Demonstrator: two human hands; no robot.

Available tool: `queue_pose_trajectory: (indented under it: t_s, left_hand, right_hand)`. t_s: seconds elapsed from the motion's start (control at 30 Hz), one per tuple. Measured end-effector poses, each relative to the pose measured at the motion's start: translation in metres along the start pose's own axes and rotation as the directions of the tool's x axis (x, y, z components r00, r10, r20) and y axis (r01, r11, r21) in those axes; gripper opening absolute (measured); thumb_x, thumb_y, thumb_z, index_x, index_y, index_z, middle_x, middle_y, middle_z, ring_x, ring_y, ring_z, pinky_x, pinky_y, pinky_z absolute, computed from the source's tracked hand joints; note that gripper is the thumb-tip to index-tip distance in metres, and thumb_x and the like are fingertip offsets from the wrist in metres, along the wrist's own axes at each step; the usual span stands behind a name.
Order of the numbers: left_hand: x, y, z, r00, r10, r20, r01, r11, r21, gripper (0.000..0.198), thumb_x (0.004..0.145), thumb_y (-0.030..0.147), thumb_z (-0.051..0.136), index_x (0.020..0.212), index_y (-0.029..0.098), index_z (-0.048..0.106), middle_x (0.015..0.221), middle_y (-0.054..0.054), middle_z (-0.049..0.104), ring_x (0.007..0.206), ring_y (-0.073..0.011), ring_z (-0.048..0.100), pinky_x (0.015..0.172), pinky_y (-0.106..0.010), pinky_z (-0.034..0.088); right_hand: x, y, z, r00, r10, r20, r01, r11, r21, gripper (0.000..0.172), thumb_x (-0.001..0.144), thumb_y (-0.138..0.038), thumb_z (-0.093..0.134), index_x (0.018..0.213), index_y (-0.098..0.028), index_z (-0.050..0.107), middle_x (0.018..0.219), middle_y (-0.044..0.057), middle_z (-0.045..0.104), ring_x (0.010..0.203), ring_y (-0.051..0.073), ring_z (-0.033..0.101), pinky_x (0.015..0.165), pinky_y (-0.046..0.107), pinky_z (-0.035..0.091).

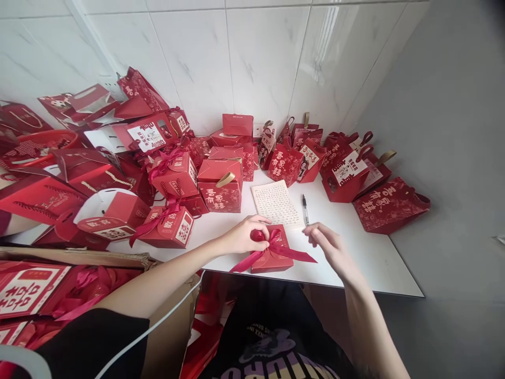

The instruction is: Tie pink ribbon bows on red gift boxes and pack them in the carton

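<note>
A small red gift box point(281, 239) sits at the table's front edge, with a dark red ribbon point(294, 255) tied across its top. My left hand point(252, 235) pinches the ribbon at its knot, thumb and forefinger together. One ribbon tail points left and the other stretches out to the right. To the right of the box, my right hand point(326, 246) hovers with loosely bent fingers, apart from the ribbon and holding nothing. Just beyond its fingertips lies a black-and-clear pen point(305, 209). A sheet of handwritten paper point(275, 202) lies behind the box.
Red gift boxes with ribbons point(171, 226) crowd the left side of the white table point(366, 263). Handled red boxes point(284, 163) line the tiled wall, and another red box point(390, 205) stands at right. An open carton point(169, 308) of ribboned boxes is at lower left.
</note>
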State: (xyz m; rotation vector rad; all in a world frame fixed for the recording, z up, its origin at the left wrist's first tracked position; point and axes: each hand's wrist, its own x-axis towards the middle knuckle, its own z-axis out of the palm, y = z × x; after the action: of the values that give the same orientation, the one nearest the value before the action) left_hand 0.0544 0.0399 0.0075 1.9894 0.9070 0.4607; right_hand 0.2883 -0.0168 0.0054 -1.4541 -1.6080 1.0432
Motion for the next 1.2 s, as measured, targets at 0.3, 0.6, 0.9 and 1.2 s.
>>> queue_pose_trajectory:
  t_s: [0.3, 0.6, 0.9, 1.2]
  left_hand:
    - [-0.014, 0.026, -0.017, 0.947, -0.090, -0.307, 0.176, 0.948, 0.266, 0.021, 0.074, 0.040, 0.056, 0.075, 0.019, 0.054, 0.084, -0.003, 0.059, 0.080, -0.0185, 0.057, 0.073, -0.029, 0.042]
    - [-0.011, 0.027, -0.001, 0.903, -0.373, -0.212, 0.424, 0.851, 0.311, 0.043, 0.080, 0.048, 0.040, 0.047, 0.020, 0.031, 0.042, 0.003, 0.036, 0.042, -0.0133, 0.037, 0.048, -0.026, 0.024]
    - [-0.023, 0.014, 0.028, 0.870, -0.301, -0.391, 0.332, 0.943, 0.013, 0.028, 0.085, 0.038, 0.033, 0.063, 0.022, 0.027, 0.051, 0.006, 0.032, 0.047, -0.0110, 0.036, 0.049, -0.023, 0.028]
    - [-0.026, 0.002, 0.044, 0.853, -0.254, -0.457, 0.306, 0.951, 0.043, 0.021, 0.086, 0.036, 0.029, 0.069, 0.023, 0.027, 0.053, 0.006, 0.037, 0.046, -0.0115, 0.042, 0.050, -0.024, 0.033]
  right_hand:
    - [0.029, -0.012, 0.029, 0.961, -0.228, 0.156, 0.247, 0.963, -0.112, 0.021, 0.080, -0.041, 0.057, 0.076, -0.020, 0.061, 0.075, 0.001, 0.054, 0.065, 0.013, 0.047, 0.064, 0.028, 0.041]
    - [0.005, -0.010, 0.040, 0.998, 0.059, 0.013, -0.060, 0.987, 0.149, 0.032, 0.076, -0.047, 0.056, 0.065, -0.019, 0.047, 0.058, -0.003, 0.048, 0.054, 0.010, 0.041, 0.052, 0.025, 0.034]
    - [0.010, 0.001, 0.040, 0.995, 0.077, 0.064, -0.099, 0.866, 0.489, 0.035, 0.068, -0.046, 0.068, 0.081, -0.020, 0.049, 0.056, -0.007, 0.044, 0.051, 0.008, 0.041, 0.051, 0.023, 0.035]
    - [0.010, 0.017, 0.044, 0.993, 0.117, -0.024, -0.072, 0.749, 0.658, 0.034, 0.061, -0.039, 0.075, 0.068, -0.021, 0.047, 0.060, -0.006, 0.043, 0.054, 0.008, 0.041, 0.054, 0.024, 0.037]
